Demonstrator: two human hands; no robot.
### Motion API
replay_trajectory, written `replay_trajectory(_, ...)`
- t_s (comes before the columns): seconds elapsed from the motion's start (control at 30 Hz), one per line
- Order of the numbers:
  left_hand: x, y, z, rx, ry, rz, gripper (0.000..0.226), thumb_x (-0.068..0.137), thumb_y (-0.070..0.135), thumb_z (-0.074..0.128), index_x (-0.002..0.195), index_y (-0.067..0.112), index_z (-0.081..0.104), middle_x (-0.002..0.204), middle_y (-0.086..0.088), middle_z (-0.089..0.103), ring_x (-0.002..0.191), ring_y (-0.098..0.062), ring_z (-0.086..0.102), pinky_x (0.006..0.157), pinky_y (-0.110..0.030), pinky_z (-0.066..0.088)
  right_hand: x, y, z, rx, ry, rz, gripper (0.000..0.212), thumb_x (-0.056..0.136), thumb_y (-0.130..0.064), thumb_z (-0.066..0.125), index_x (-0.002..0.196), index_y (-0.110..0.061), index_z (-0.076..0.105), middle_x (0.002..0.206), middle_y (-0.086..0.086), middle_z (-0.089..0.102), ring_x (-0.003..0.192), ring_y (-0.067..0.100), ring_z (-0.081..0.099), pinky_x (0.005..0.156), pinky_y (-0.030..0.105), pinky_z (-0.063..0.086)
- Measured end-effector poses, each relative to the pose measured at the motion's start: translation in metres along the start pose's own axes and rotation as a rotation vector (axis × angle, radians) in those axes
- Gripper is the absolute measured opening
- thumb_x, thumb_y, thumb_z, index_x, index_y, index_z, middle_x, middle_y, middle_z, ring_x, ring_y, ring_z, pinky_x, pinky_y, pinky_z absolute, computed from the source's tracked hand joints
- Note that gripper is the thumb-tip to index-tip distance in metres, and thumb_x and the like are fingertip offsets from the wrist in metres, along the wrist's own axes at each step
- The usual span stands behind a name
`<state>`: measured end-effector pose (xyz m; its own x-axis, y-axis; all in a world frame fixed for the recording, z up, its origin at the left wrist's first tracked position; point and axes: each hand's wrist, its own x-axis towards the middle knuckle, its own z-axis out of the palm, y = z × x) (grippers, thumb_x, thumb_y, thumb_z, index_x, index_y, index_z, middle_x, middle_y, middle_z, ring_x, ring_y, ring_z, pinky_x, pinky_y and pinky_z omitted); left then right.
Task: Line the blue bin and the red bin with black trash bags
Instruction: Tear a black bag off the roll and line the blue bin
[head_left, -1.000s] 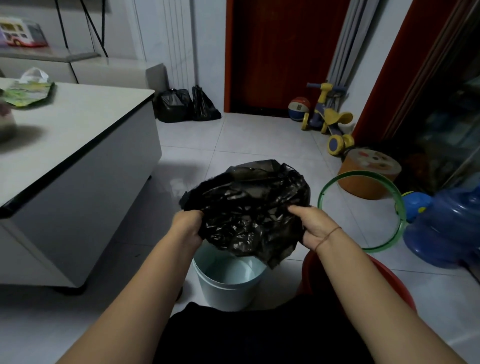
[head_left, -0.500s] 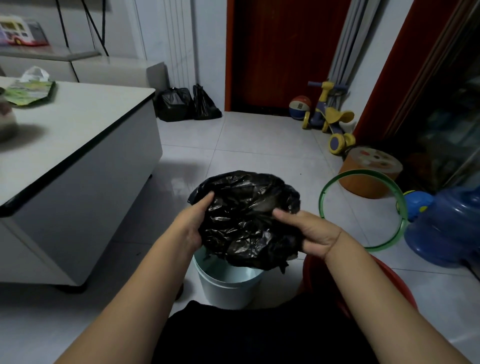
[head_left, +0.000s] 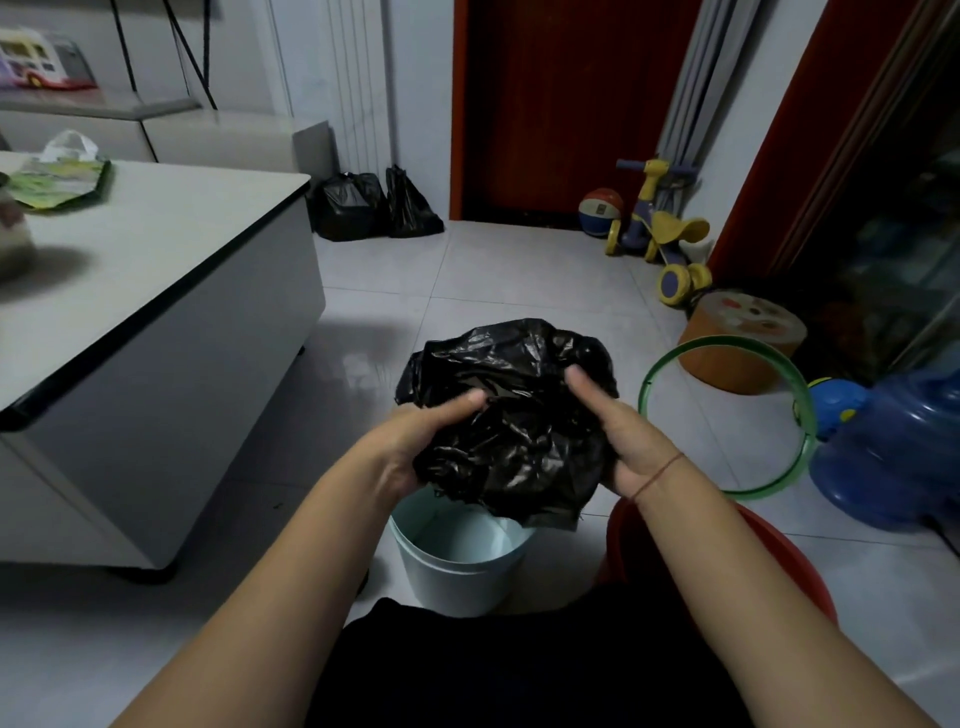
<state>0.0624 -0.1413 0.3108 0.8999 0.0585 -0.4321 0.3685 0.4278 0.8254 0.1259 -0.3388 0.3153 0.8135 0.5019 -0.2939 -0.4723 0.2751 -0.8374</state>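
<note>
A crumpled black trash bag (head_left: 511, 415) hangs in the air between both hands. My left hand (head_left: 415, 441) grips its left side, thumb laid on top. My right hand (head_left: 623, 436) holds its right side, thumb pressing into the plastic. Straight below the bag stands the pale blue bin (head_left: 457, 566) on the floor, with nothing inside it. To its right, the red bin (head_left: 779, 551) shows only part of its rim behind my right forearm.
A white cabinet with a black edge (head_left: 156, 312) stands at the left. A green hoop (head_left: 727, 415), a blue water jug (head_left: 898, 457), an orange stool (head_left: 743, 338) and a toy trike (head_left: 660, 234) crowd the right. Two full black bags (head_left: 374, 208) lie by the far wall.
Both hands have shifted their hold on the bag and bunched it tighter; the thumbs now press in from the top and the bag sits slightly higher above the blue bin.
</note>
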Motion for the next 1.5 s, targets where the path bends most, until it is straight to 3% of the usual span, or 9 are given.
replay_trajectory(0.37,0.016,-0.006,-0.019,0.623,0.776,0.177,0.007,0.074,0.007,0.059,0.076,0.004,0.065,0.079,-0.016,0.067,0.077,-0.033,0.066,0.069,-0.036,0.054,0.023,0.007,-0.016,-0.827,0.773,-0.153,0.01,0.077,0.004,0.057,0.075,-0.006,0.056,0.071,0.009,0.056,0.082,0.033,0.061,0.067,0.031,0.048)
replay_trajectory(0.57,0.002,-0.009,0.005,0.34,-0.014,0.065,0.032,0.081,0.036,0.07,0.107,0.02,0.062,0.103,-0.005,0.072,0.093,-0.02,0.069,0.078,-0.028,0.054,0.026,0.016,0.0,-0.62,0.22,-0.02,0.048,0.076,-0.021,0.075,0.12,-0.013,0.058,0.109,0.006,0.068,0.099,0.022,0.066,0.085,0.035,0.054)
replay_trajectory(0.77,0.004,-0.018,0.023,0.532,-0.097,0.11,0.018,0.095,0.037,0.051,0.095,0.024,0.063,0.092,0.001,0.071,0.086,-0.011,0.068,0.071,-0.019,0.055,0.021,0.022,0.019,-0.835,-0.075,0.044,0.013,0.09,-0.012,0.054,0.098,-0.014,0.065,0.094,0.008,0.07,0.089,0.022,0.068,0.081,0.03,0.054)
replay_trajectory(0.9,0.03,-0.01,-0.016,0.59,0.558,0.218,0.021,0.081,0.0,0.048,0.088,0.007,0.067,0.08,-0.015,0.068,0.077,-0.033,0.064,0.067,-0.035,0.051,0.037,0.01,-0.01,-1.39,0.55,0.053,0.017,0.089,-0.008,0.048,0.096,-0.004,0.064,0.096,0.016,0.063,0.093,0.033,0.061,0.071,0.028,0.042)
replay_trajectory(1.0,0.024,-0.011,-0.034,0.661,0.668,0.17,0.026,0.077,-0.004,0.048,0.079,0.01,0.07,0.072,-0.011,0.065,0.074,-0.031,0.063,0.067,-0.032,0.05,0.036,0.011,-0.029,-1.067,0.657,0.055,0.006,0.083,-0.004,0.058,0.088,-0.004,0.062,0.095,0.015,0.067,0.081,0.03,0.06,0.071,0.031,0.049)
replay_trajectory(1.1,0.013,-0.008,-0.023,0.439,0.26,0.098,0.018,0.08,0.016,0.073,0.096,0.01,0.069,0.088,-0.01,0.072,0.083,-0.027,0.069,0.07,-0.028,0.058,0.026,0.011,-0.025,-0.324,0.216,0.081,0.037,0.082,-0.015,0.068,0.116,-0.004,0.062,0.104,0.016,0.069,0.094,0.03,0.066,0.084,0.041,0.054)
replay_trajectory(1.17,0.01,-0.005,-0.016,0.287,0.027,0.049,0.061,0.071,0.057,0.07,0.114,0.014,0.067,0.107,-0.006,0.072,0.099,-0.021,0.069,0.088,-0.031,0.053,0.021,0.007,-0.021,-0.132,0.002,0.118,0.052,0.085,-0.045,0.056,0.124,-0.012,0.06,0.117,0.013,0.068,0.109,0.028,0.063,0.096,0.044,0.049)
replay_trajectory(1.3,0.01,0.002,-0.013,-0.063,0.196,0.176,0.06,0.081,0.062,0.056,0.116,0.015,0.066,0.108,-0.006,0.072,0.099,-0.02,0.069,0.087,-0.033,0.052,0.021,0.002,-0.016,-0.103,0.096,0.095,0.053,0.089,-0.057,0.045,0.108,-0.014,0.068,0.107,0.011,0.072,0.101,0.025,0.067,0.09,0.04,0.052)
replay_trajectory(1.5,-0.007,0.011,-0.001,-0.12,0.057,0.026,0.043,0.09,0.049,0.051,0.103,0.011,0.068,0.085,-0.007,0.075,0.078,-0.02,0.072,0.065,-0.031,0.054,0.013,0.004,-0.01,-0.34,0.161,0.03,0.015,0.085,0.007,0.055,0.083,-0.006,0.063,0.063,0.01,0.069,0.052,0.018,0.067,0.051,0.026,0.057)
